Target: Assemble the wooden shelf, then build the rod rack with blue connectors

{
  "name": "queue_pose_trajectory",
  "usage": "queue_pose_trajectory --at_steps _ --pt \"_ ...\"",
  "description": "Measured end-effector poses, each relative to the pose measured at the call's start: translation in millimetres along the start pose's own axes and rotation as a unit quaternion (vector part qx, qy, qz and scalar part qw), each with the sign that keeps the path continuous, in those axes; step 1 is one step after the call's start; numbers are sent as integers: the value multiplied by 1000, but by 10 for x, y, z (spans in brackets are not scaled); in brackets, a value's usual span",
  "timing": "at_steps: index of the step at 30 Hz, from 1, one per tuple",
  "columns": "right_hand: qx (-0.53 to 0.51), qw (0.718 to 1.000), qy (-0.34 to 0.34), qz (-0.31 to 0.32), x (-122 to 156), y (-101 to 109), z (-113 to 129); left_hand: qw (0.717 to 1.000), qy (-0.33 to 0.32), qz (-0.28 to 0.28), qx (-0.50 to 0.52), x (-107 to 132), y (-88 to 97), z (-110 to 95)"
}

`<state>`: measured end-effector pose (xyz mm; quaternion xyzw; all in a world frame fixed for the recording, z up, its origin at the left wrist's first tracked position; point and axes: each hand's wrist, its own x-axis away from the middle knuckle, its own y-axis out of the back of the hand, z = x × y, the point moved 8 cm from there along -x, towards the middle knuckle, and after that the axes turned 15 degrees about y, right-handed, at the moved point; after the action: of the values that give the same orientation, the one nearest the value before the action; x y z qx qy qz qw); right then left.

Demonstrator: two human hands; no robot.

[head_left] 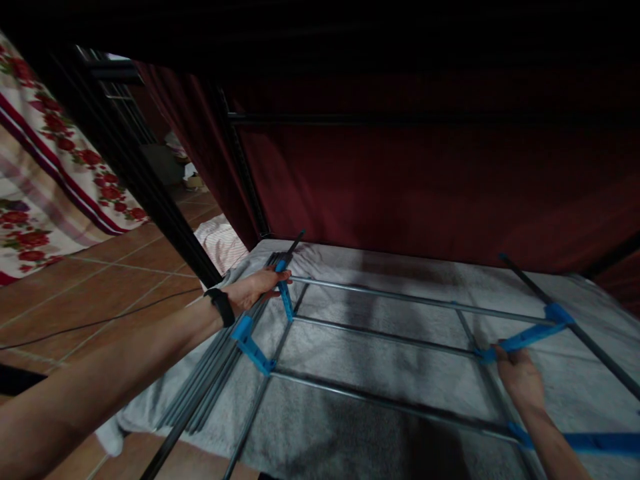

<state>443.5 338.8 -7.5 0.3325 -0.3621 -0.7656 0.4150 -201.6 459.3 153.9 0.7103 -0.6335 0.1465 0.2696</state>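
A frame of grey metal tubes [380,337], joined by blue plastic connectors, lies across a grey blanket. My left hand [259,285], with a dark band on its wrist, is closed around the upper end of a blue connector [287,303] at the frame's left side. Nearer to me on that side is a second blue connector [254,347]. My right hand [520,379] pinches the lower end of a blue connector [533,335] on the right side; part of its grip is hidden. Another blue connector [600,442] shows beyond my right forearm.
Several loose grey tubes [207,380] lie side by side at the left on the blanket [500,293]. Dark posts [135,173] and a dark red curtain [400,193] enclose the surface. A flowered cloth [75,153] hangs at left above a tiled floor [115,293] with a cable.
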Motion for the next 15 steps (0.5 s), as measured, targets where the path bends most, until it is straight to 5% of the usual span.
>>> queue_pose_trajectory --at_steps 15 --pt "49 999 10 -1 31 15 94 1000 -26 5 3 16 -28 -42"
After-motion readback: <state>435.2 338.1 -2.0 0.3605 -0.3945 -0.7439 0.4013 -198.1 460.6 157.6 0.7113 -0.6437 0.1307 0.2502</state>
